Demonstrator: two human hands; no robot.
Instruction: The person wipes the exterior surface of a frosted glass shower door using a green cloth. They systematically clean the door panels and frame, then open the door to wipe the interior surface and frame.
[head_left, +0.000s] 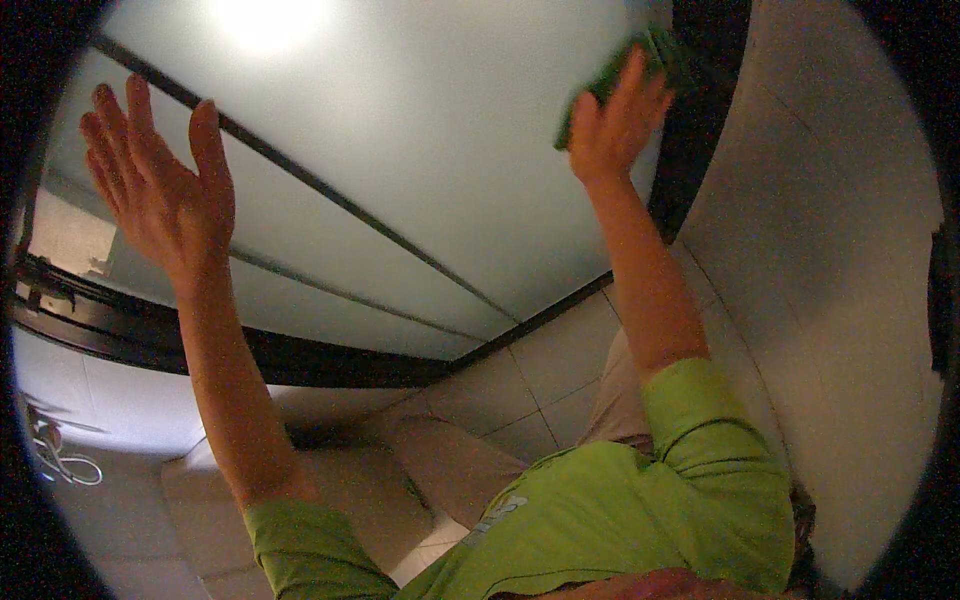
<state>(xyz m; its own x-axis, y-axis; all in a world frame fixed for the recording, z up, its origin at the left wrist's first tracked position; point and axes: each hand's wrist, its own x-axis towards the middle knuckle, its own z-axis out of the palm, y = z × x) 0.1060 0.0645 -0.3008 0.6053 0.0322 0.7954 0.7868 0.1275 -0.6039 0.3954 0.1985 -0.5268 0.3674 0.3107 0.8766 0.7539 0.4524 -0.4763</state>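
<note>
A large frosted glass panel (420, 135) with dark strips and a dark frame stands before me. My right hand (619, 120) lies over a green cloth (664, 56), pressed to the glass near its right frame; the cloth shows past my fingers on both sides. At the left of the view, my left hand (161, 176) is raised with its fingers spread, nothing in it. It is in front of the panel near a dark strip (322, 191); whether it touches the glass I cannot tell.
The dark frame (330, 360) runs along the panel's lower left edge. A tiled floor (525, 390) lies below, and a pale wall (825, 225) curves along the right. At the far left is a thin looped metal or cable item (75, 465), too unclear to name.
</note>
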